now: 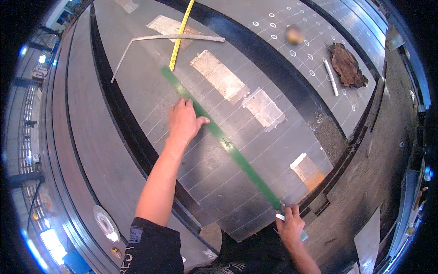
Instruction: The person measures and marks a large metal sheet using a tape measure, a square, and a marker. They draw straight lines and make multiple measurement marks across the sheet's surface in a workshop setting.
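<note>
A long green straightedge [248, 171] lies slantwise across a grey metal plate [214, 166] ruled with thin pale lines. My left hand [185, 121] presses on its upper part, with the fingertips at one edge and the thumb stretched onto its face. At its near end my right hand [291, 223] is closed around a slim white marking stick [280, 217], whose kind I cannot make out. A pale teal tip shows below that hand; whether it belongs to the straightedge or the stick I cannot tell. Past the far end, a yellow measuring tape [181, 36] is stretched out.
A thin bent metal strip [175, 37] crosses the tape. Worn tape patches [219, 75] stick to the plate. On the adjoining plate at right are a white marker [331, 77], a crumpled brown rag [346, 66] and white circles. A grinding disc [106, 223] lies at lower left.
</note>
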Available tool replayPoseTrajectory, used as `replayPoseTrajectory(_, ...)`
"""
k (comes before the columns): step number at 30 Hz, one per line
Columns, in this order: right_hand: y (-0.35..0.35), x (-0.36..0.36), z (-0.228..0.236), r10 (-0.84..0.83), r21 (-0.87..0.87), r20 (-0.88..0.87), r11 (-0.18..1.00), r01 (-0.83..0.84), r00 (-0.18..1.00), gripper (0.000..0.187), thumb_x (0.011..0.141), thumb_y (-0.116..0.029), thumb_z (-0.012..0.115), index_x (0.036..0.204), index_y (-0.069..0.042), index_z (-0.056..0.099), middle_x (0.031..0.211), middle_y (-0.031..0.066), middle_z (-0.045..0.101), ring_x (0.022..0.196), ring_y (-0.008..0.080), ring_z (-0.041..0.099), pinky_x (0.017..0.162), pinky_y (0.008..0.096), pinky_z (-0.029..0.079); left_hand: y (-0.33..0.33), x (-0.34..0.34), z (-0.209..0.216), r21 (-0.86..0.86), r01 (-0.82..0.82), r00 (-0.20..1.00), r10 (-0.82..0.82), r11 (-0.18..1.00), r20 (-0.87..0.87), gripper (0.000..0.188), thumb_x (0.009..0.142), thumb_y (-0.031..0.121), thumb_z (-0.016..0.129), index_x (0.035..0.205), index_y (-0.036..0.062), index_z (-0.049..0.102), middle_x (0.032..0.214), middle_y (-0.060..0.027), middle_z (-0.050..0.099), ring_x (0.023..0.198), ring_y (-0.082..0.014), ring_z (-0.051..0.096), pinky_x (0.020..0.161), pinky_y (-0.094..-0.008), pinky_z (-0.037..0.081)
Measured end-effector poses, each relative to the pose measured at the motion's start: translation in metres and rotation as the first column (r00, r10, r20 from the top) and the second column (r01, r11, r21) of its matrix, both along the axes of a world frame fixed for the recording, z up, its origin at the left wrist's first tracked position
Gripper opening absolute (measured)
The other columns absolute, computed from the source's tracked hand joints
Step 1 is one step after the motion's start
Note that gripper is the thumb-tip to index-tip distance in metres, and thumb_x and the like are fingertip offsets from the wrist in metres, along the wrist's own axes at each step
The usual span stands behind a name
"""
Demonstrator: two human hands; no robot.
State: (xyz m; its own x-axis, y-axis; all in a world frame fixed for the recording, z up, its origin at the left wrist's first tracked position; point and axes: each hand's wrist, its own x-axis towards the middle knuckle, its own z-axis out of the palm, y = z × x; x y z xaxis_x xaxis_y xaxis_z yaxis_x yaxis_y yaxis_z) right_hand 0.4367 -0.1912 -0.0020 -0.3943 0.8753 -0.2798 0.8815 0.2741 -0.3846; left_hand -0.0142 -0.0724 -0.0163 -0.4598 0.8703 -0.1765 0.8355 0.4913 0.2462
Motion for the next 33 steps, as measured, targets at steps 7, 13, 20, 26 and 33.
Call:
replayPoseTrajectory(7, 0.002, -0.009, 0.012, -0.062, -0.063, 0.039, 0.996, 0.064, 0.997, 0.036, 0.083, -0.021, 0.075, 0.114, -0.007, 0.063, 0.111, 0.0130, 0.061, 0.087, 0.0355, 0.068, 0.069, 0.0473, 0.055, 0.004, 0.028, 0.023, -0.288, -0.041, 0.997, 0.019, 0.957, -0.081, 0.124, 0.062, 0.055, 0.088, 0.152, -0.0081, 0.030, 0.161, -0.0224, 0.028, 0.150, -0.0323, 0.029, 0.119, -0.0598, 0.026)
replayPoseTrajectory(13, 0.043, -0.020, 0.049, 0.144, -0.247, 0.031, 0.960, -0.132, 0.989, 0.043, 0.085, -0.024, 0.072, 0.122, -0.005, 0.063, 0.115, 0.0199, 0.060, 0.094, 0.0399, 0.067, 0.079, 0.0527, 0.055, 0.000, 0.027, 0.018, -0.311, -0.039, 0.994, 0.005, 0.950, -0.110, 0.123, 0.064, 0.059, 0.086, 0.152, -0.0083, 0.031, 0.162, -0.0214, 0.027, 0.150, -0.0338, 0.027, 0.116, -0.0641, 0.027)
replayPoseTrajectory(20, 0.178, -0.140, 0.058, 0.413, -0.161, 0.015, 0.900, -0.405, 0.911, 0.032, 0.086, -0.018, 0.069, 0.113, -0.001, 0.068, 0.101, 0.0266, 0.068, 0.098, 0.0443, 0.065, 0.086, 0.0512, 0.052, -0.003, 0.023, 0.021, -0.320, -0.051, 0.994, 0.017, 0.946, -0.107, 0.124, 0.065, 0.060, 0.085, 0.153, -0.0079, 0.029, 0.163, -0.0211, 0.025, 0.150, -0.0362, 0.028, 0.115, -0.0651, 0.027)
replayPoseTrajectory(26, 0.251, -0.307, -0.001, 0.402, 0.305, -0.340, 0.902, -0.305, 0.850, 0.021, 0.092, -0.017, 0.058, 0.099, 0.002, 0.061, 0.092, 0.0286, 0.069, 0.090, 0.0484, 0.067, 0.084, 0.0547, 0.053, -0.001, 0.030, 0.020, -0.262, -0.033, 0.995, 0.007, 0.965, -0.100, 0.123, 0.065, 0.059, 0.085, 0.153, -0.0070, 0.030, 0.162, -0.0208, 0.028, 0.150, -0.0370, 0.027, 0.116, -0.0655, 0.026)
replayPoseTrajectory(33, 0.248, -0.419, -0.022, 0.360, 0.200, -0.373, 0.931, -0.304, 0.855, 0.025, 0.092, -0.015, 0.054, 0.110, 0.002, 0.059, 0.089, 0.0341, 0.067, 0.090, 0.0497, 0.068, 0.081, 0.0577, 0.053, -0.008, 0.022, 0.010, -0.224, -0.039, 0.996, 0.020, 0.974, -0.090, 0.126, 0.062, 0.060, 0.085, 0.152, -0.0087, 0.031, 0.160, -0.0225, 0.029, 0.148, -0.0381, 0.030, 0.116, -0.0657, 0.025)
